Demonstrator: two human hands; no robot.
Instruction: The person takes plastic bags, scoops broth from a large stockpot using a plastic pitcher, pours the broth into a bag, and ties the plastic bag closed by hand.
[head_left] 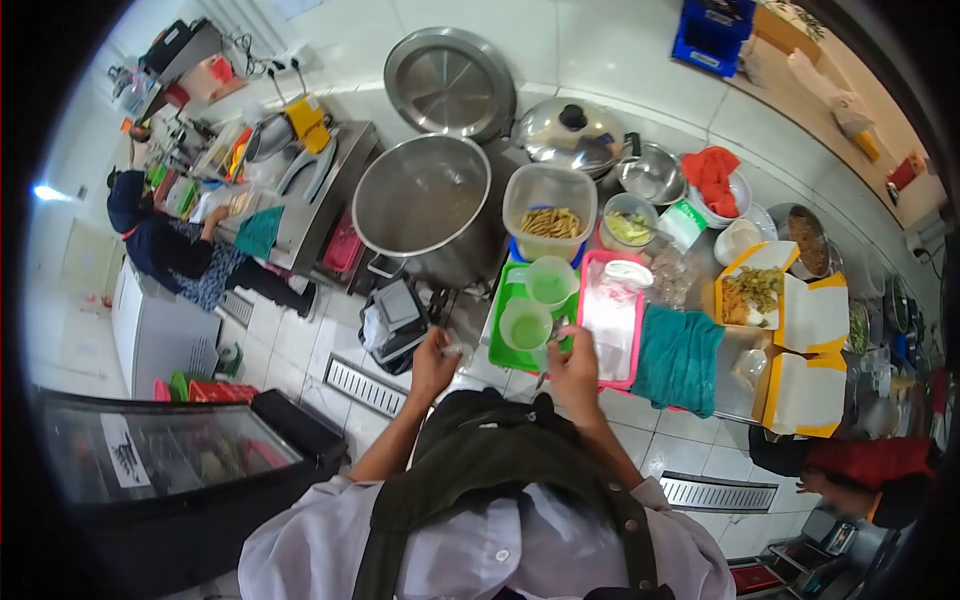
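Note:
My left hand (433,364) is closed in front of my apron, pinching something small and clear, perhaps thin plastic (458,350). My right hand (574,366) is closed around a metal spoon (561,326), partly covered by my fingers. Just beyond the right hand, a clear cup (526,326) sits in a green tray (497,357), with a second clear cup (551,281) behind it. Both look greenish inside. Beside them lies a pink-rimmed tray (609,322) with a white item (628,275) at its far end.
A large steel pot (425,200) stands at the back left. Near it are a tub of brownish strips (550,190), a teal cloth (680,357) and an open yellow food box (752,292). One person (190,245) works at the left counter; another person's hand (830,490) shows at right.

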